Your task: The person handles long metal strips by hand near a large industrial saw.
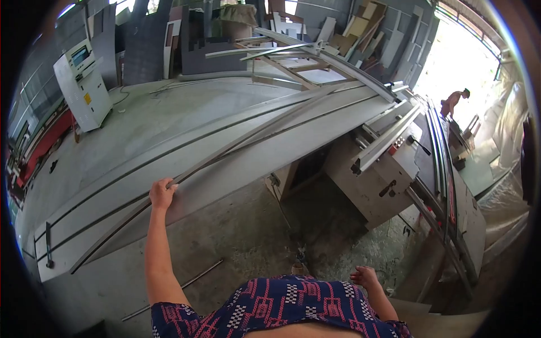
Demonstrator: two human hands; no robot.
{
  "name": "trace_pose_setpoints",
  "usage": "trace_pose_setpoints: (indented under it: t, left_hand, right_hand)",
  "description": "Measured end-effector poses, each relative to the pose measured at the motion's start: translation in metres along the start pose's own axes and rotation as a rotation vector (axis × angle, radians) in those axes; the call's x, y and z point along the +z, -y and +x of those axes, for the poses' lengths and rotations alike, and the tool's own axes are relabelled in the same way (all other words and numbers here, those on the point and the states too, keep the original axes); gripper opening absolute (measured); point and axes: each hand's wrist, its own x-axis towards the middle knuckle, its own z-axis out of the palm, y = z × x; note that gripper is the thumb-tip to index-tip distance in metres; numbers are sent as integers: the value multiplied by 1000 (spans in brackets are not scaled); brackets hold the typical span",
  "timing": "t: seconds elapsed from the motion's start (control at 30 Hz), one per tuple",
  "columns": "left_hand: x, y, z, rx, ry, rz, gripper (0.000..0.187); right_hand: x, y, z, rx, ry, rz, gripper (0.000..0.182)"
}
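Observation:
My left hand is closed around a long, thin grey-brown strip. The strip runs diagonally over a long pale table with dark grooves; one end hangs near the table's front left edge and the other reaches toward the far right. Low in front of my body, apart from the table, my right hand is loosely curled with its fingers slightly apart and nothing visible in it. A dark bar-shaped fitting lies at the table's left end.
A machine cabinet with metal rails stands to the right of the table. Long metal profiles lie beyond it. A thin rod is on the floor. A white control cabinet stands far left. Another person bends near the bright doorway.

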Motion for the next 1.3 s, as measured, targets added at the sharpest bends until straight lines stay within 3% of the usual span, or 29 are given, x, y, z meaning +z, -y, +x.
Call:
trace_pose_setpoints:
  t: [0.33,0.43,0.6,0.73,0.9,1.07,1.2,1.3]
  left_hand:
    - [10,15,6,-8,21,34,29]
    - [-2,1,5,-38,123,113,36]
    - [-14,-10,-3,-6,55,136,53]
    - [-19,-25,-14,115,-91,-27,49]
    - [-17,-37,-51,255,-249,-180,41]
    - [-36,-50,-105,263,-310,-253,37]
    - [-30,-35,-156,102,-217,-211,33]
    - [-18,-31,-198,-47,-172,-215,31]
  right_hand:
    - [-23,-40,7,27,-113,-398,48]
    - [-36,-64,5,64,-192,-518,52]
    - [-49,-92,-6,135,-205,-639,54]
    - [-43,-96,-30,141,-206,-756,37]
    - [-44,-86,-38,18,-256,-864,23]
    - [-84,-71,10,-296,-635,-841,23]
    - [-111,-1,15,-345,-784,-693,27]
    - [-160,30,39,-498,-970,-624,33]
